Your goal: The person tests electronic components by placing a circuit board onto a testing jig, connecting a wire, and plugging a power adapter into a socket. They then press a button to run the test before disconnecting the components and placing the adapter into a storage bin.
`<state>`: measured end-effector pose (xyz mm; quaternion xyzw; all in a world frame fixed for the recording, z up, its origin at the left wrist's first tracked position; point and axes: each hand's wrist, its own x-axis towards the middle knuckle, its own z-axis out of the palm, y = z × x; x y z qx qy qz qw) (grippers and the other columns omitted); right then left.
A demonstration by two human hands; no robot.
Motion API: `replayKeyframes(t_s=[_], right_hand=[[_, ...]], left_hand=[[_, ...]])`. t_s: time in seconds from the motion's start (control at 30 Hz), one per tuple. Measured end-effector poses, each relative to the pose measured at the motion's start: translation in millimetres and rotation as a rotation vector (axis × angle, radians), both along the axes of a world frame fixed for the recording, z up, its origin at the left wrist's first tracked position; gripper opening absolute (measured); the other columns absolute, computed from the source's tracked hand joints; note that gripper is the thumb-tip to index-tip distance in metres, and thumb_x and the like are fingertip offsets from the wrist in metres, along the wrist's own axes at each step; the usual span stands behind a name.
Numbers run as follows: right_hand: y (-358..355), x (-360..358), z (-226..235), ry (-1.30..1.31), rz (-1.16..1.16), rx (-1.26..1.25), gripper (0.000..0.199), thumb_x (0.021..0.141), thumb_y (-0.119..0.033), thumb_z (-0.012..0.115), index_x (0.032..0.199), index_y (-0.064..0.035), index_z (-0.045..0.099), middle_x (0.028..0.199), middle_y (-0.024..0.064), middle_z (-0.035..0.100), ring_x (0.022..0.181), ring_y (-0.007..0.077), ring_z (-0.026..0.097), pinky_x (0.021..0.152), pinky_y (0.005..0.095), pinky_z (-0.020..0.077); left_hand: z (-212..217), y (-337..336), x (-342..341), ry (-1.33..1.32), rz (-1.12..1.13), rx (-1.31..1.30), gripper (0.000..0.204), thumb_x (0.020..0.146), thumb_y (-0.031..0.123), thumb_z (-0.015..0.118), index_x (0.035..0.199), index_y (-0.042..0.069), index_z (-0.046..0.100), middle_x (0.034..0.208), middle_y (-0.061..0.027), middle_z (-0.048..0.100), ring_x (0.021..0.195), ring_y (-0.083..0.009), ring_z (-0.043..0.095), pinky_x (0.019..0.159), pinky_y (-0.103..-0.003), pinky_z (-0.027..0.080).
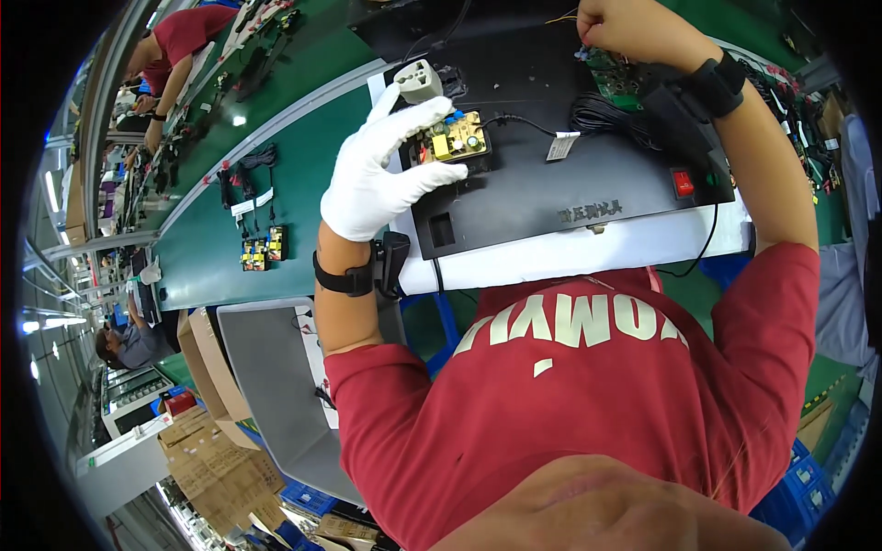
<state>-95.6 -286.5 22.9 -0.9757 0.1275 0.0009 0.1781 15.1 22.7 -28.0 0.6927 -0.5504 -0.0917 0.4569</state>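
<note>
white cotton glove on the left hand (381, 174), which is wrapped around a small circuit board (450, 142) with yellow and blue parts on it. thumb sits under the near edge, fingers curl over the far side, so the board is pinched by its rim and the component face stays up and readable. makes sense, a glove keeps fingers off the parts. the board sits at the left end of a black test fixture (551, 193), just above a square opening in it, and a black cable (524, 122) runs off its right side toward a coiled bundle.

right hand (634, 28) is bare and up at the far edge of the fixture, closed into a fist by a green circuit board (616, 73). thin wires show near the knuckles, but i can't tell what it's actually gripping. both wrists wear black straps.

a grey plug adapter (418, 81) sits just past the gloved fingertips. left of that is a green conveyor belt (276, 184) with more small boards and cables lying on it, well apart from the hands. another person in red works further up the line.
</note>
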Motion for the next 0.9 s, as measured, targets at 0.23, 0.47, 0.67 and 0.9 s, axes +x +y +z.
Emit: replayKeyframes(t_s=[0.23, 0.47, 0.67, 0.9], right_hand=[[15, 15, -14, -0.109, 0.295, -0.415, 0.020, 0.074, -0.014, 0.061, 0.071, 0.0040, 0.067, 0.072, 0.0233, 0.064, 0.073, 0.0394, 0.064, 0.069, 0.0447, 0.0513], [-2, -6, 7, 0.003, 0.034, 0.253, 0.020, 0.087, -0.011, 0.056, 0.087, 0.0041, 0.068, 0.071, 0.0131, 0.067, 0.069, 0.0223, 0.066, 0.064, 0.0334, 0.0529], [-4, -5, 4, 0.087, -0.127, 0.396, 0.020, 0.091, -0.012, 0.057, 0.083, 0.0030, 0.067, 0.067, 0.0070, 0.067, 0.057, 0.0118, 0.063, 0.053, 0.0253, 0.0513], [-25, -3, -11, 0.094, -0.095, 0.411, 0.021, 0.092, -0.014, 0.059, 0.080, 0.0020, 0.066, 0.068, 0.0068, 0.067, 0.056, 0.0108, 0.062, 0.052, 0.0250, 0.0502]], left_hand=[[-1, -2, 0, -0.084, -0.016, -0.030, 0.057, 0.065, 0.018, 0.087, 0.117, 0.007, 0.066, 0.113, -0.0089, 0.068, 0.118, -0.0299, 0.056, 0.113, -0.044, 0.030], [-3, 0, -3, 0.026, 0.006, -0.038, 0.056, 0.068, 0.018, 0.086, 0.119, 0.006, 0.065, 0.116, -0.0101, 0.067, 0.122, -0.0318, 0.053, 0.108, -0.041, 0.036], [-3, -2, -4, -0.003, 0.012, -0.047, 0.056, 0.069, 0.021, 0.086, 0.119, 0.006, 0.065, 0.114, -0.0087, 0.068, 0.121, -0.0305, 0.054, 0.111, -0.042, 0.032], [-3, -1, -3, -0.048, 0.025, -0.031, 0.056, 0.069, 0.021, 0.086, 0.119, 0.007, 0.065, 0.114, -0.0088, 0.068, 0.121, -0.0309, 0.054, 0.111, -0.043, 0.032]])
